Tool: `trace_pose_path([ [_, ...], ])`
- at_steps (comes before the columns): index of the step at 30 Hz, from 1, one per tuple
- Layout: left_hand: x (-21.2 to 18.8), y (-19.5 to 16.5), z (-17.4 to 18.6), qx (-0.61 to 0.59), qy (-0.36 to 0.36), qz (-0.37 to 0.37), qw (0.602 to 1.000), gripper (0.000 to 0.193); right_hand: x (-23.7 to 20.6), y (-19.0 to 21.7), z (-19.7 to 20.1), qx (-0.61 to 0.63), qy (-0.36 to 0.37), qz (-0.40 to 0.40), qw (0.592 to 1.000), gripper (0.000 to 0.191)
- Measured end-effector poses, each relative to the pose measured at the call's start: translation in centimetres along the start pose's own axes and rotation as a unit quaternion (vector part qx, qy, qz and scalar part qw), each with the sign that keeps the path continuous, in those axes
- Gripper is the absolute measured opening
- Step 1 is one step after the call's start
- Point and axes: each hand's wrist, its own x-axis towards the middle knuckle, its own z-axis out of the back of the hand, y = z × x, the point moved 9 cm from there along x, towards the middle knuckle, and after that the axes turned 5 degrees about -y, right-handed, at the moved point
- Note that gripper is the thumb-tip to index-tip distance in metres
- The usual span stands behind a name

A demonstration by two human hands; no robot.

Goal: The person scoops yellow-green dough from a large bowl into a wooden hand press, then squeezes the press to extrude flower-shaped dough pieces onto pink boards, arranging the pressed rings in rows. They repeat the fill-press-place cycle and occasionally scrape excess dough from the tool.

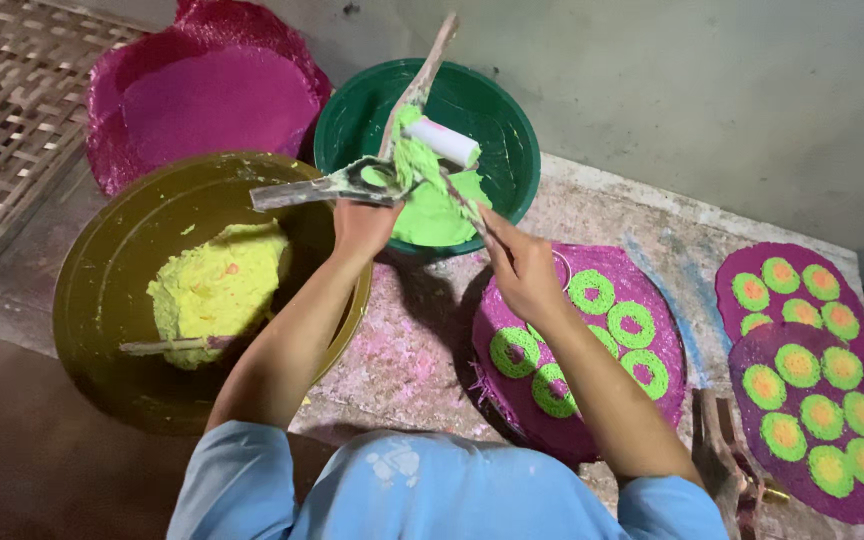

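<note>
**Hand Positions Over the Green Basin**

The left hand [360, 222] was clamped on the handle end of a flat metal tool [327, 186], which extended to the left of the grip and carried green paste at its inner end. The right hand [517, 262] was closed on a thin stick [464, 203]; the stick ran up and left from the grip into a lump of green paste [414, 155]. The exact finger placement on the stick appeared pinched, though the view was unclear. Both grips were held just above the near rim of the green basin [497, 120], where a white roller [444, 141] lay. Left of the left grip stood an olive basin [102, 270] holding yellow paste [217, 285]. Directly below the right grip, a magenta disc [652, 300] with green rings lay on the surface [407, 350].
</note>
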Motion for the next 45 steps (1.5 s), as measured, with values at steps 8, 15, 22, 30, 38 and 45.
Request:
trace_pose_path([
  [8, -2.5, -5.7, 3.5, 0.234, 0.104, -0.115, 0.960, 0.059, 2.6, 3.4, 2.4, -0.255, 0.287, -0.117, 0.916, 0.032],
  [15, -6.2, -2.8, -2.4, 0.261, 0.273, -0.151, 0.914, 0.044, 0.5, 10.6, -3.6, -0.449, 0.287, 0.208, 0.820, 0.028],
  [22, -4.2, 5.7, 5.7, 0.107, 0.177, 0.051, 0.977, 0.021, 0.2, 12.3, 3.5, -0.435, 0.252, 0.193, 0.843, 0.022],
  [30, -4.7, 10.7, 7.1, -0.396, 0.020, 0.335, 0.855, 0.034, 11.5, 5.9, 0.2, -0.225, 0.166, 0.127, 0.952, 0.061],
  [38, -16.2, -2.9, -2.3, -0.478, 0.350, 0.270, 0.759, 0.055, 2.6, 9.1, -0.4, 0.720, 0.002, -0.037, 0.693, 0.088],
  [45, -16.2, -8.9, 0.1, -0.077, 0.426, -0.020, 0.901, 0.043, -1.3, 7.0, 5.9, 0.444, 0.111, -0.061, 0.887, 0.079],
])
